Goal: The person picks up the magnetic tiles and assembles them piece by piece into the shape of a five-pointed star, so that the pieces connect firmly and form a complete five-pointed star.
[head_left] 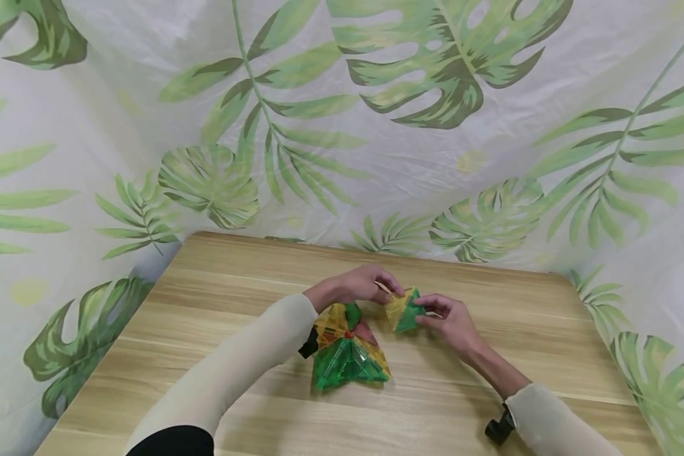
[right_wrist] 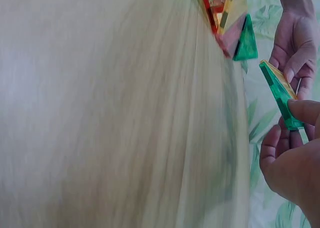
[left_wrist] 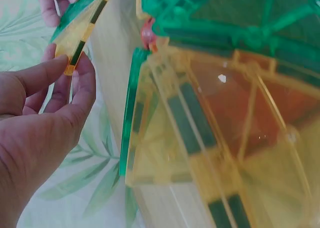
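Observation:
Two translucent triangular magnetic tiles, one yellow [head_left: 396, 310] and one green [head_left: 410, 315], meet along an edge and are held up between the hands. My left hand [head_left: 366, 285] pinches the yellow tile between thumb and fingers. On the green tile's outer side, my right hand [head_left: 451, 322] grips with thumb and fingers. In the left wrist view the yellow tile's edge [left_wrist: 82, 45] shows dark magnet strips. Just left of the held pair, a built tile structure [head_left: 350, 364] in green, yellow, orange and red stands on the table, partly behind the left wrist.
The wooden table [head_left: 251, 392] carries the structure near its middle. A leaf-patterned cloth [head_left: 399, 152] hangs behind the table's far edge and down the sides. Each wrist wears a black camera, the right one [head_left: 500, 427] showing below the sleeve.

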The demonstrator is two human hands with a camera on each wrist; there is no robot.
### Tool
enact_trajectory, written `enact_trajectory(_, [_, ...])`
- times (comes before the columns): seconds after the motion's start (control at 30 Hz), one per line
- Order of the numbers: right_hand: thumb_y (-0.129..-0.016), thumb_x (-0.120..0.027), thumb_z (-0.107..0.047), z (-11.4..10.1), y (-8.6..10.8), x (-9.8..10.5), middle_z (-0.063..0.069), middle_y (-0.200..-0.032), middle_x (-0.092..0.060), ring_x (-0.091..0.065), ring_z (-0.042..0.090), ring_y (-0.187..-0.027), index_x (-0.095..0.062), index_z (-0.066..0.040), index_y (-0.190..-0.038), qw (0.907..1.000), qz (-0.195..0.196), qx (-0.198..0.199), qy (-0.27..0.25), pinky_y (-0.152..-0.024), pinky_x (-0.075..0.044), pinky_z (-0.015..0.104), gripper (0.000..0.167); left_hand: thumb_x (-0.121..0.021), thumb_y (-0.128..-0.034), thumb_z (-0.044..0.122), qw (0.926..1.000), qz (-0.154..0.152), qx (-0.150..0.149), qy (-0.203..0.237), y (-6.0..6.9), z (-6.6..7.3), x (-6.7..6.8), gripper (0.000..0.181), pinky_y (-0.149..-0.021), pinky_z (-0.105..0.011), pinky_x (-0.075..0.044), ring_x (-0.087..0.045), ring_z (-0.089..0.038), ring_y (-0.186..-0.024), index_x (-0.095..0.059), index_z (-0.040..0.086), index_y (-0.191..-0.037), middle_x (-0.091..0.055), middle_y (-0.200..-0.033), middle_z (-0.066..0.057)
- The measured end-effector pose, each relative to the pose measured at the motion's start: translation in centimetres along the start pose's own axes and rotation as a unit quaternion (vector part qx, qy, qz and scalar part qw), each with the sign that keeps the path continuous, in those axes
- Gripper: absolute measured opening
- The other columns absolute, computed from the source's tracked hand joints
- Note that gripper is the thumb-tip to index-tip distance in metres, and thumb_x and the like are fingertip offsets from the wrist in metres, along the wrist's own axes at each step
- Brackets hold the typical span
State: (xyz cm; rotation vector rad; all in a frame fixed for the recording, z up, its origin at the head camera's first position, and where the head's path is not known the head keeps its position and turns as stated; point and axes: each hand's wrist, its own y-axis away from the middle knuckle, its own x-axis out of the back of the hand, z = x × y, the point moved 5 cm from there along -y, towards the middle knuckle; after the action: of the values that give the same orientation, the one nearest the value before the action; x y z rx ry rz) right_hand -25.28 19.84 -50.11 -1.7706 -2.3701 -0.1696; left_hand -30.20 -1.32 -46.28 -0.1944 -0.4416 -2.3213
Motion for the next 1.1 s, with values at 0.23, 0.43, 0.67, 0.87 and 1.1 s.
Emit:
enact_trajectory(0.23, [-0.083,-0.081,0.011,-0.4,0.5,-1.7,0.017,-0.113,-0.074,-0.069,0.017,-0.099,-0.069,0.01,-0.121,0.9999,-0.006,0.002,-0.013,-0.085,-0.06,0.024,0.04,-0.063,-0.1011,-0.007,0.9985,-0.052,-0.008,-0.016,1.1,-0.4,1.0,0.027,-0.097,-0.037,-0.059,-0.066,-0.017,-0.114,-0.075,0.003,-0.123,-0.071,-0.126,-0.006])
enact_trajectory(0.43, [-0.082,-0.084,0.009,-0.2,0.9,-3.1,0.021,-0.107,-0.072,-0.07,0.016,-0.092,-0.07,0.009,-0.114,0.9998,-0.01,0.019,-0.005,-0.081,-0.06,0.023,0.036,-0.062,-0.1005,-0.01,0.996,-0.089,0.008,-0.008,1.4,-0.9,1.4,0.027,-0.099,-0.046,-0.058,-0.065,-0.017,-0.106,-0.075,0.003,-0.12,-0.071,-0.118,-0.008])
enact_trajectory(0.67, [-0.081,-0.085,0.008,0.2,1.1,-4.3,0.022,-0.102,-0.072,-0.071,0.015,-0.087,-0.069,0.009,-0.109,0.9986,-0.002,0.053,0.0,-0.08,-0.061,0.024,0.032,-0.061,-0.1011,-0.009,0.9931,-0.114,0.028,0.0,1.4,-1.5,1.6,0.025,-0.095,-0.047,-0.056,-0.063,-0.016,-0.099,-0.075,0.003,-0.118,-0.069,-0.114,-0.007])
enact_trajectory(0.87, [-0.079,-0.085,0.012,0.6,1.3,-5.2,0.021,-0.106,-0.071,-0.072,0.016,-0.093,-0.068,0.01,-0.106,0.9989,0.013,0.036,-0.025,-0.087,-0.062,0.028,0.032,-0.061,-0.1011,-0.01,0.9912,-0.126,0.037,-0.016,1.3,-1.7,1.6,0.025,-0.093,-0.044,-0.056,-0.063,-0.016,-0.098,-0.075,0.003,-0.117,-0.068,-0.114,-0.007])
enact_trajectory(1.1, [-0.079,-0.087,0.01,1.3,1.4,-5.8,0.017,-0.104,-0.071,-0.073,0.017,-0.095,-0.068,0.009,-0.101,0.9986,0.04,0.025,-0.026,-0.085,-0.062,0.025,0.028,-0.063,-0.0996,-0.01,0.9892,-0.14,0.036,-0.028,1.0,-1.8,1.4,0.023,-0.091,-0.039,-0.057,-0.063,-0.016,-0.099,-0.073,0.002,-0.116,-0.068,-0.114,-0.008])
